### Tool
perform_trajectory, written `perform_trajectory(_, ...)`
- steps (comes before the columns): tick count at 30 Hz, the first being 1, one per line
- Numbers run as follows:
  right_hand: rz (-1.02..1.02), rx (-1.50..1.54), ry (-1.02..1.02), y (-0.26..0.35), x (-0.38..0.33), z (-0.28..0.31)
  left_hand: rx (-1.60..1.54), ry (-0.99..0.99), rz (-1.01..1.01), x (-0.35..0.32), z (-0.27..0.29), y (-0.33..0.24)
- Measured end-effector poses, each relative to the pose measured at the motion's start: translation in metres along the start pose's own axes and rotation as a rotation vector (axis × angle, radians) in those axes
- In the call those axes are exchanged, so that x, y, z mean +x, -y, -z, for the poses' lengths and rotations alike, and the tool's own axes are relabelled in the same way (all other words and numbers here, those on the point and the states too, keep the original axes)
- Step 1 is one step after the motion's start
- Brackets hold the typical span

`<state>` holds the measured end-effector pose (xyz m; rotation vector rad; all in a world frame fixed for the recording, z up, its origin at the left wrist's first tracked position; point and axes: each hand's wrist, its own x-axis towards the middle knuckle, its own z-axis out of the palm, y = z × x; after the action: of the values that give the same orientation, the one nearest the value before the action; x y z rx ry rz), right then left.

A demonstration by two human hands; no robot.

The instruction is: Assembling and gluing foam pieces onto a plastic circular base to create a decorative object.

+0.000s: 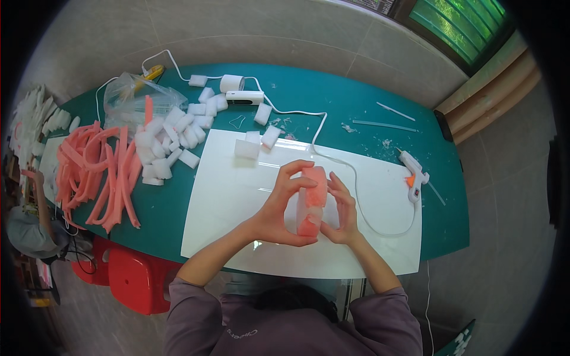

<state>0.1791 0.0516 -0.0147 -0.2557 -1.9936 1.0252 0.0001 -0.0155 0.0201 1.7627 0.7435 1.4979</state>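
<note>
In the head view, a pink-and-white foam piece (310, 199) is held upright above a white board (368, 255) on the green tabletop (448, 225). It is clamped between the thumb and fingers of the left hand (276, 206), while its right side is gripped by the right hand (343, 215); the two hands are kept apart by the piece. A clear plastic bag (127, 107) is seen at the upper left of the tabletop; its contents cannot be made out, and whether the yellow object (155, 72) at its upper edge is inside cannot be told. In front of the bag, white foam blocks (172, 136) are heaped loose, with pink strips (98, 169) piled beside them. A short white cylinder (231, 83) is set just behind a white device (244, 98); whether the cylinder is hollow cannot be told. A corded glue gun (411, 175) is rested at the board's right edge.
</note>
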Motion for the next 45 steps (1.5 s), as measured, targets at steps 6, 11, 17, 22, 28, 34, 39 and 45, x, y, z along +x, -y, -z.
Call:
perform_trajectory(6, 0.187, -0.107, -0.132, 0.004, -0.004, 0.006, 0.528, -0.104, -0.024, 0.006, -0.005, -0.005)
perform_trajectory(11, 0.174, -0.27, -0.119, 0.006, -0.004, 0.005, 0.661, -0.128, 0.006, 0.006, -0.01, -0.004)
perform_trajectory(17, 0.052, -0.177, -0.211, 0.006, -0.004, 0.002, 0.732, -0.108, 0.037, 0.006, -0.011, -0.001)
perform_trajectory(22, 0.006, -0.211, -0.213, 0.006, -0.005, 0.002, 0.754, -0.108, 0.078, 0.007, -0.012, -0.002)
perform_trajectory(28, -0.012, -0.204, -0.205, 0.005, -0.001, 0.001, 0.85, -0.099, 0.076, 0.007, -0.011, 0.0)
perform_trajectory(34, -0.591, 0.497, -0.219, 0.005, -0.004, -0.003, 1.489, -0.069, -0.313, -0.002, -0.016, 0.022)
perform_trajectory(39, -0.62, 0.595, -0.276, 0.007, 0.002, -0.001, 1.536, -0.053, -0.474, -0.003, -0.013, 0.015)
perform_trajectory(45, -0.57, 0.706, -0.285, 0.005, 0.004, 0.004, 1.058, -0.362, -0.42, -0.009, -0.001, 0.008)
